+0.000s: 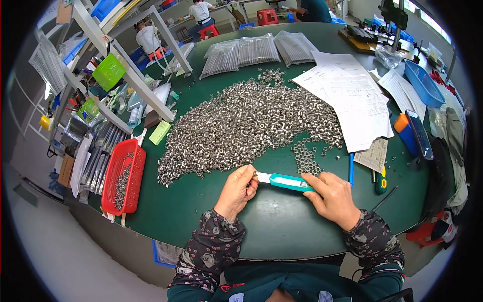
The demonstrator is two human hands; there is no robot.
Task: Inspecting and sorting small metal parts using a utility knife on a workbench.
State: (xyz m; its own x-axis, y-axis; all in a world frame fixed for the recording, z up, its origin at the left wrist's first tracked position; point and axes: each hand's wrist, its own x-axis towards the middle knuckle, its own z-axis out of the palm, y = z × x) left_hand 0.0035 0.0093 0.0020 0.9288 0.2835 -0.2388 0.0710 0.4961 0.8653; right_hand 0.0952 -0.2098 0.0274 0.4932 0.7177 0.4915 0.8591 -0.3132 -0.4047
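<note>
My right hand (336, 197) is closed around the teal handle of a utility knife (286, 181), with the blade pointing left. At the blade's tip, my left hand (234, 192) pinches a small metal ring (255, 174), mostly covered by the fingertips. Blade and ring meet or nearly meet; I cannot tell which. Beyond both hands spreads a large heap of small metal rings (241, 121). A flat cluster of rings standing on end (306, 157) lies just past my right hand. To the left, a red basket (136, 183) holds more small metal pieces.
Loose papers (359, 108) cover the right of the green table (271, 226). Bagged metal tubes (251, 53) lie at the back. A blue pen (351, 171), a screwdriver (382, 181) and a phone (418, 133) sit at right. A metal shelf post (141, 83) rises at left. People sit farther off.
</note>
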